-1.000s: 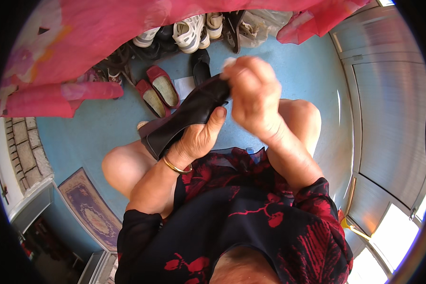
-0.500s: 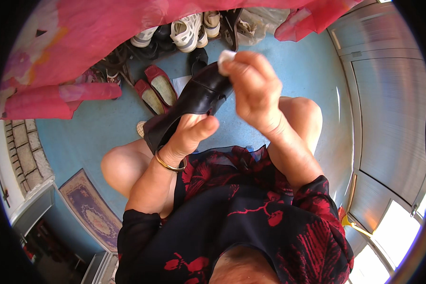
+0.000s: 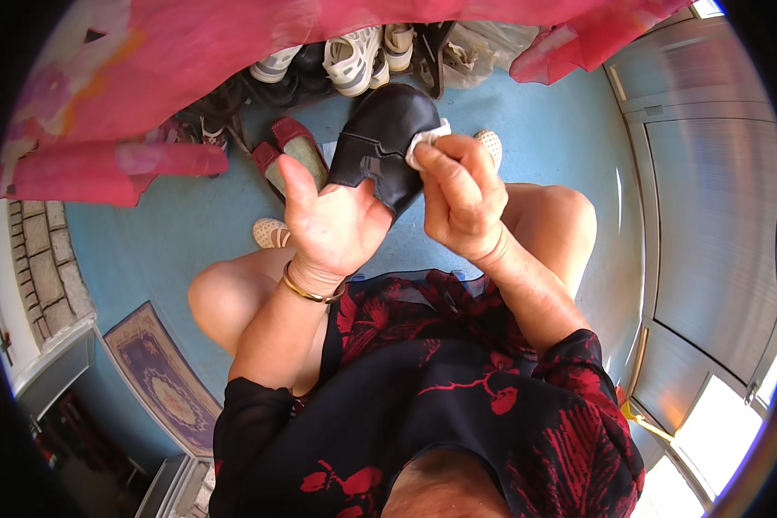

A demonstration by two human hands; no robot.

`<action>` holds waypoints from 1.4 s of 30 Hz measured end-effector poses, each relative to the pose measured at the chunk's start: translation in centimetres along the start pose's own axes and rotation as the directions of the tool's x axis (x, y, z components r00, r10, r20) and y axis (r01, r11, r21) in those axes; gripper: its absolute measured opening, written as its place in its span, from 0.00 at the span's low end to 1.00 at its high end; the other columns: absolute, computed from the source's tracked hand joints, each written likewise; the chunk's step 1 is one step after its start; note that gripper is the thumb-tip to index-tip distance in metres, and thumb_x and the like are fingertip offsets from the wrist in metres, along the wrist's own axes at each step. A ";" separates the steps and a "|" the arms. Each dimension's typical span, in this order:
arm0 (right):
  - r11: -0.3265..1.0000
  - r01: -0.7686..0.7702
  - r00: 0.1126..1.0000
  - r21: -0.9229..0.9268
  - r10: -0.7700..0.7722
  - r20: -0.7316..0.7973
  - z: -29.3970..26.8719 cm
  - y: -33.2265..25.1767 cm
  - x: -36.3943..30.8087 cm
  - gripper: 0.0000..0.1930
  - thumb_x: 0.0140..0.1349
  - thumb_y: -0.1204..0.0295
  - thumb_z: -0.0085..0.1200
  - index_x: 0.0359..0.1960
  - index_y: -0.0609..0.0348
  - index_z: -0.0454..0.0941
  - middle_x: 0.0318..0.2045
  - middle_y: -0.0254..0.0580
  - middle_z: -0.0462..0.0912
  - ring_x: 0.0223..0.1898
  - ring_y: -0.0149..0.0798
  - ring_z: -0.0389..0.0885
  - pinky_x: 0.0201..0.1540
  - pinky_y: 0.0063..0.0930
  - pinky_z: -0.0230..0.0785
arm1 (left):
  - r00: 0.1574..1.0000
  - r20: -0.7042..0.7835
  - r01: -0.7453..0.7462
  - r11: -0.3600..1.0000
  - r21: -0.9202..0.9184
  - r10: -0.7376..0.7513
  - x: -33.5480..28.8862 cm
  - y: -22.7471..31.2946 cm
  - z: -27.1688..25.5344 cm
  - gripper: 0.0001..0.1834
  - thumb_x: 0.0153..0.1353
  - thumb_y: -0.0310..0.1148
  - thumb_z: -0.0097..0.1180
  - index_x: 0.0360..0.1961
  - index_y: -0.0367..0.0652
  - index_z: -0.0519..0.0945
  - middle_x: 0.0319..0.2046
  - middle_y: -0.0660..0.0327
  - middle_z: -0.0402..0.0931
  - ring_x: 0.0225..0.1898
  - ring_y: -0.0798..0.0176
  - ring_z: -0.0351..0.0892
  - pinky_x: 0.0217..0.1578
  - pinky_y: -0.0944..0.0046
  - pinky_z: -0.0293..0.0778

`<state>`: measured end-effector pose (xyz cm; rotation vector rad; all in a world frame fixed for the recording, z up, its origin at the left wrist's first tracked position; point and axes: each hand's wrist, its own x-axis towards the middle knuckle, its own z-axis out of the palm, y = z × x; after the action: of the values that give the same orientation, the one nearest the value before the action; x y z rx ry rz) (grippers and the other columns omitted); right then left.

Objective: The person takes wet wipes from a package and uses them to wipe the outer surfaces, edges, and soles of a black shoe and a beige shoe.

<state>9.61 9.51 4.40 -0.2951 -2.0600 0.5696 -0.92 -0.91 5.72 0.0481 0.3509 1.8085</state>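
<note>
A black leather shoe (image 3: 397, 112) is raised over the floor in front of me, its rounded toe pointing away. My left hand (image 3: 337, 224), with a gold bangle at the wrist, has its fingers pushed inside the shoe's opening and carries it; the thumb stays outside, spread to the left, and the fingertips are hidden. Pinched in my right hand (image 3: 466, 190) is a small white cloth (image 3: 426, 142), pressed against the right side of the shoe near the toe.
Beyond the shoe, a pair of red shoes (image 3: 295, 142) lies on the blue floor (image 3: 561, 129). White sneakers (image 3: 351, 65) and other footwear sit under a pink curtain (image 3: 190, 69), beside a plastic bag (image 3: 479, 52). A patterned mat (image 3: 164, 380) lies at left; metal panels (image 3: 716, 224) stand at right.
My left hand has turned the shoe, so its top now faces me and its toe points away. The right hand with the cloth has come lower, from the toe tip to the shoe's side.
</note>
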 end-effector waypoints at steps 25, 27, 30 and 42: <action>0.999 -0.009 1.000 -0.050 0.009 0.007 -0.7 1.7 2.1 0.13 0.46 0.88 0.52 0.35 0.65 0.77 0.29 0.46 0.75 0.28 0.43 0.77 0.29 0.27 0.71 | 0.998 0.034 0.041 0.989 0.140 -0.046 -0.8 -2.0 -1.3 0.46 0.56 0.64 0.45 0.65 0.38 0.55 0.62 0.59 0.60 0.63 0.60 0.57 0.64 0.59 0.51; 1.000 -0.027 0.997 0.005 0.026 0.076 -0.2 1.6 1.6 0.14 0.46 0.88 0.52 0.36 0.65 0.78 0.30 0.46 0.75 0.29 0.43 0.77 0.30 0.28 0.71 | 0.999 0.017 0.034 0.993 0.111 -0.036 -0.6 -1.7 -1.2 0.47 0.56 0.65 0.44 0.64 0.37 0.56 0.62 0.58 0.60 0.63 0.59 0.57 0.64 0.58 0.50; 1.000 0.015 0.979 0.024 -0.019 0.202 0.0 0.6 0.5 0.13 0.46 0.87 0.53 0.35 0.62 0.78 0.30 0.44 0.76 0.27 0.43 0.75 0.28 0.27 0.68 | 0.998 0.019 0.054 0.997 -0.051 -0.053 0.3 0.3 -1.5 0.52 0.52 0.72 0.40 0.63 0.36 0.57 0.61 0.56 0.61 0.62 0.57 0.59 0.64 0.56 0.50; 0.979 0.047 0.983 0.201 -0.081 0.166 1.5 -2.3 -3.9 0.17 0.41 0.86 0.54 0.37 0.67 0.74 0.28 0.46 0.75 0.24 0.45 0.74 0.24 0.31 0.69 | 0.999 0.029 0.043 0.949 -0.313 -0.036 0.8 1.4 -1.9 0.53 0.48 0.72 0.47 0.60 0.33 0.61 0.59 0.52 0.64 0.59 0.56 0.63 0.61 0.59 0.58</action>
<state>10.43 5.49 2.00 -0.0642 -2.1508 0.7756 -2.90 -0.88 4.13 -0.1601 0.0437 1.8029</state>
